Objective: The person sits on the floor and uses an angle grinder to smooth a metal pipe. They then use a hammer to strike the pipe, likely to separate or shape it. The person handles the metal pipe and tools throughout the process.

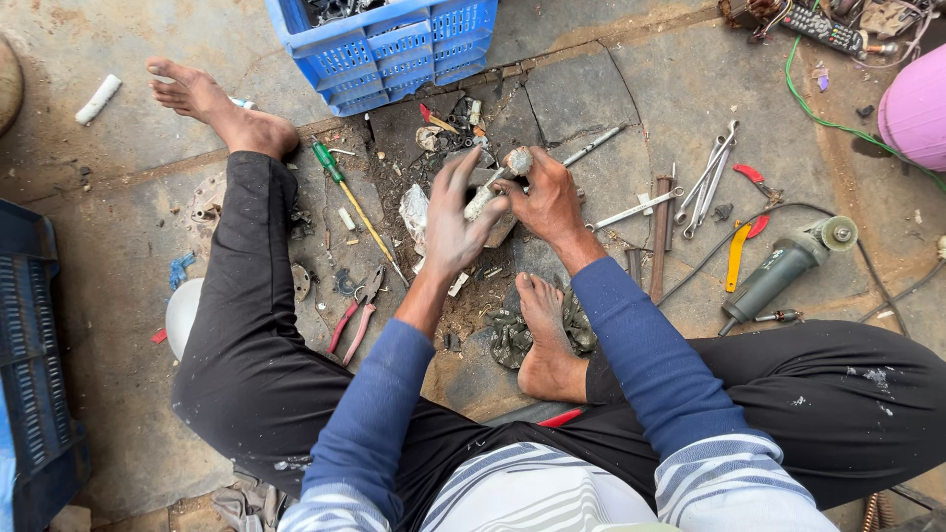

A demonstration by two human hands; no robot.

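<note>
You sit on the cracked grey stone floor [601, 94] with both hands raised over a patch of dirt and scraps; your right hand [548, 202] is clenched around the upper end of a short, dirty grey metal rod-like part [498, 182], its knobbed tip showing above your thumb; your left hand [455, 222] lies against the lower end of the same part, fingers spread and only loosely curled, so it steadies rather than grips. The part is held in the air between the two hands, just above the debris, not resting on the floor.

Judging by this, the work on the part looks in mid-course: it is in hand and being handled by fingers alone; no tool is taken up. The green-handled screwdriver [345, 192] lies well left of your hands; the red-handled pliers [357, 313] lie by your left knee; the bunch of steel spanners [708, 179] and the grey-green angle grinder [783, 266] lie to the right, apart from you; the blue plastic crate [404, 44] stands beyond. Whether the part is already loosened or cleaned cannot be told.
</note>
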